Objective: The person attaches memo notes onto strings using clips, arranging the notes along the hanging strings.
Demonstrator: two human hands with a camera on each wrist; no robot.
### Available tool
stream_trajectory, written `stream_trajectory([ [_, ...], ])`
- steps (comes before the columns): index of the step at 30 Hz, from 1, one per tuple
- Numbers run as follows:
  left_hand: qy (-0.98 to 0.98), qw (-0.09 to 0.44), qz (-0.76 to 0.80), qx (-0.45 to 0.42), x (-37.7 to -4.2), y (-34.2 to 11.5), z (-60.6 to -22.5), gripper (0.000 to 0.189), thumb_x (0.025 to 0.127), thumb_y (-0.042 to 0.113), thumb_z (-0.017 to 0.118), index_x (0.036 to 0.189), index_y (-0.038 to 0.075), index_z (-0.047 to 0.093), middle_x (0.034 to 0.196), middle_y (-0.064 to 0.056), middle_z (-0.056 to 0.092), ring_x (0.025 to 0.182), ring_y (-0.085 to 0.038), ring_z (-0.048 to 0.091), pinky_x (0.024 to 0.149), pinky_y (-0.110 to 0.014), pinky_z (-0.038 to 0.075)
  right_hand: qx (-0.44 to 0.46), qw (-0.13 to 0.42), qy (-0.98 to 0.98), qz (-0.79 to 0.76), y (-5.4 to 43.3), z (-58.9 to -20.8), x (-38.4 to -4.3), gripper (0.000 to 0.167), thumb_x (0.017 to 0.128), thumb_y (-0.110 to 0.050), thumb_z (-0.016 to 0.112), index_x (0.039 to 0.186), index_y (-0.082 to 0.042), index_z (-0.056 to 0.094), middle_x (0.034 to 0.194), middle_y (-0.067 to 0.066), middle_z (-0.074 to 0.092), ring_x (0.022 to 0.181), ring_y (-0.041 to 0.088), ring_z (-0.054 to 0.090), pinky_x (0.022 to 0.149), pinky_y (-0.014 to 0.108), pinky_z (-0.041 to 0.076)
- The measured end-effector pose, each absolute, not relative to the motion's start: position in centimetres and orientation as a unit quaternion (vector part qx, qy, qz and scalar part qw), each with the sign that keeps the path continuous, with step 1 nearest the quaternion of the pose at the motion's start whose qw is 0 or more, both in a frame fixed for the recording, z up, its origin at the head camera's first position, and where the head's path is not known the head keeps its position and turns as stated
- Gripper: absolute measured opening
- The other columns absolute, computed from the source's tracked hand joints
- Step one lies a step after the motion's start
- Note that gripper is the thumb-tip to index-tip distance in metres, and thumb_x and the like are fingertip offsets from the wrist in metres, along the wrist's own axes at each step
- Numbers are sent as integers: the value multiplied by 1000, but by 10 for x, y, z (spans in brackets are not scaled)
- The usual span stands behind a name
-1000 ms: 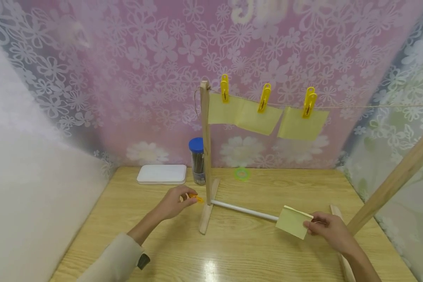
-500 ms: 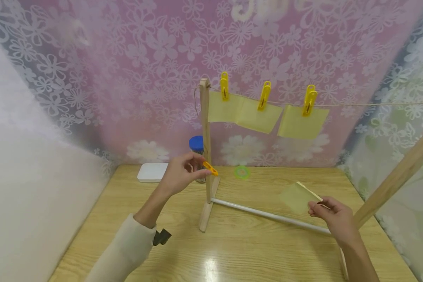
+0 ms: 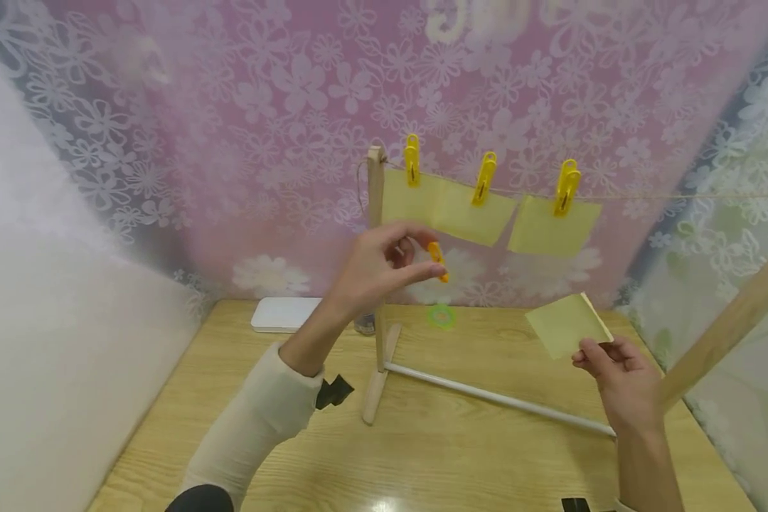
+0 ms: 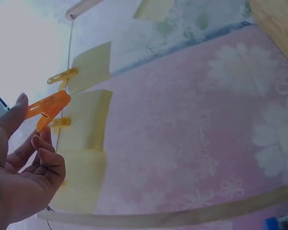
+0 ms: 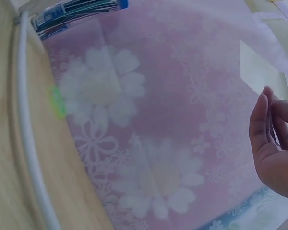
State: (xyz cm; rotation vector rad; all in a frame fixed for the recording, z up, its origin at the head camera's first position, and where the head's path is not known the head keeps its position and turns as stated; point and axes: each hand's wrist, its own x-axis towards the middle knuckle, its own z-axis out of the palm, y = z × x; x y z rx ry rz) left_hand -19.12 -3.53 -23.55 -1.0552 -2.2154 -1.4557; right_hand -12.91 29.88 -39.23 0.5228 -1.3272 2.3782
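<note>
Between thumb and fingertips my left hand pinches an orange clothespin, held in front of the stand's left post. In the left wrist view that clothespin has its handle ends between thumb and finger. My right hand pinches a folded yellow paper sheet by its creased edge, below and right of the hung sheets. Above, a string carries yellow sheets, fixed by three yellow clothespins. The right wrist view shows the held sheet above my fingertips.
The wooden left post and slanted right post bear the string. A white rod joins them low down. On the table are a white case, a partly hidden jar and a green ring.
My left hand has risen and moved right with the orange clothespin, passing in front of the post. My right hand has lifted the yellow sheet, which has turned. The hung sheets stay in place.
</note>
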Motion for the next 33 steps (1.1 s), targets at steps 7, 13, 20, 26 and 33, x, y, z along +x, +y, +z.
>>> stream_trajectory([
  [7, -766, 139, -492, -388, -190, -5, -196, 31, 75, 18, 81, 101, 7, 69, 85, -6, 66, 66, -8, 51, 58, -19, 44, 165, 233, -386, 877, 294, -374, -133, 23, 89, 22, 39, 92, 9, 58, 83, 18, 69, 70, 25, 69, 66, 28, 57],
  [13, -768, 150, -471, -407, -197, 15, -175, 28, 76, 22, 80, 98, 8, 71, 92, -1, 70, 65, -9, 53, 56, -18, 42, 176, 246, -353, 885, 292, -363, -137, 22, 89, 24, 38, 91, 14, 57, 81, 21, 68, 67, 27, 68, 65, 30, 57],
  [20, -774, 122, -446, -432, -185, 45, -145, 27, 76, 24, 80, 95, 8, 69, 90, 2, 69, 67, -8, 46, 64, -14, 39, 158, 281, -299, 898, 294, -348, -147, 17, 86, 25, 41, 87, 17, 55, 77, 24, 65, 62, 29, 66, 60, 31, 57],
  [26, -799, 117, -384, -448, -183, 78, -122, 25, 78, 30, 78, 92, 13, 67, 89, 6, 66, 70, -2, 46, 67, -11, 37, 128, 312, -239, 911, 296, -329, -158, 9, 85, 23, 47, 86, 17, 55, 72, 24, 64, 56, 30, 64, 54, 33, 56],
  [33, -820, 117, -318, -461, -191, 109, -106, 21, 82, 34, 73, 87, 16, 63, 85, 11, 63, 76, 3, 51, 72, -9, 36, 85, 316, -180, 928, 297, -321, -165, 9, 84, 22, 50, 80, 14, 48, 71, 25, 61, 51, 32, 59, 48, 33, 53],
])
